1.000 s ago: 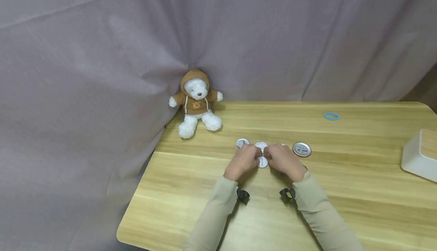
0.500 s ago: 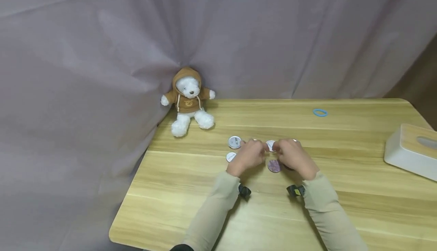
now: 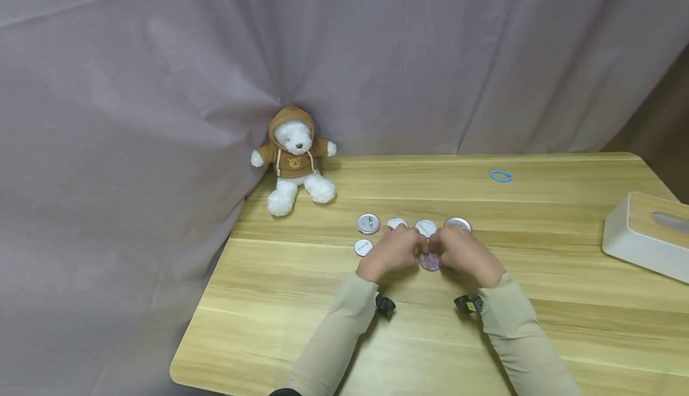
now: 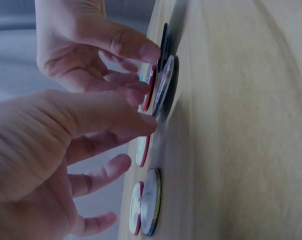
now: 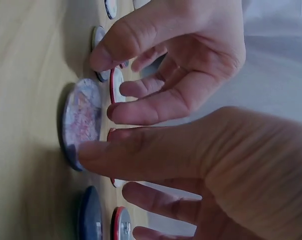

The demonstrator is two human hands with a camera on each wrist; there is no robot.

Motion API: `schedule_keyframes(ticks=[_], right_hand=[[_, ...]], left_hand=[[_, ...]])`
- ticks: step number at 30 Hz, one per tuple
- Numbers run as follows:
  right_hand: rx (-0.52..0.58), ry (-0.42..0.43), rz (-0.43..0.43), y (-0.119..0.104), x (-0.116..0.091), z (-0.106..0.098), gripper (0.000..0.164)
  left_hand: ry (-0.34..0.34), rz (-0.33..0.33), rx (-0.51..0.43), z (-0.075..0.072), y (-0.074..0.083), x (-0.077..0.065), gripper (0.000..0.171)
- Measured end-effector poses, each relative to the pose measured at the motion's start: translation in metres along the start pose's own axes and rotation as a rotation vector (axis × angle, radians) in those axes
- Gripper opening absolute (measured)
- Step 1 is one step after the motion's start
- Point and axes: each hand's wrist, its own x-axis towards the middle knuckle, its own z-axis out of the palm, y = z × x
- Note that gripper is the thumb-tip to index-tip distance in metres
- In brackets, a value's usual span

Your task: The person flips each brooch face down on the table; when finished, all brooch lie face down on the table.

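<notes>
Both hands meet over a purple, picture-faced round pin badge [image 3: 430, 262] in the head view. My right hand [image 5: 186, 165] has its thumb overlapping the near part of that badge in the right wrist view, fingers loosely bent. Across from it, my left hand [image 4: 75, 145] holds its fingers apart, thumb tip close to the badge's edge and gripping nothing visible. Just beyond the hands lie a white-backed badge [image 3: 426, 227] and another white one [image 3: 396, 223], partly hidden by the left hand. A silver-backed badge [image 3: 458, 222] is partly covered by the right hand.
Left of the hands are a silver-backed pin badge [image 3: 368, 224] and a smaller white one [image 3: 363, 247]. A teddy bear [image 3: 294, 160] in a brown hoodie sits at the back left. A blue band [image 3: 501, 176] and a white tissue box [image 3: 640, 237] lie toward the right.
Both hands have shifted from a left-hand pair of white badges to the white badge further right, then back slightly to the purple one. The head view has turned a little right.
</notes>
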Motion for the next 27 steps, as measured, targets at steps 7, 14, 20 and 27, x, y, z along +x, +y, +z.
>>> schedule_keyframes(ticks=[7, 14, 20, 27], right_hand=[[0.011, -0.025, -0.005, -0.002, -0.001, 0.005, 0.028], [0.023, -0.031, 0.005, -0.002, -0.002, 0.007, 0.031], [0.043, -0.05, 0.037, -0.003, -0.003, 0.001, 0.029], [-0.002, -0.017, -0.041, -0.002, 0.0, -0.006, 0.027]], left_hand=[[-0.035, 0.001, -0.01, 0.001, 0.004, 0.0, 0.026], [-0.017, -0.006, -0.02, 0.003, 0.002, -0.001, 0.027], [0.032, 0.017, -0.019, 0.002, -0.001, -0.001, 0.02], [0.093, 0.039, -0.014, -0.002, -0.005, -0.003, 0.014]])
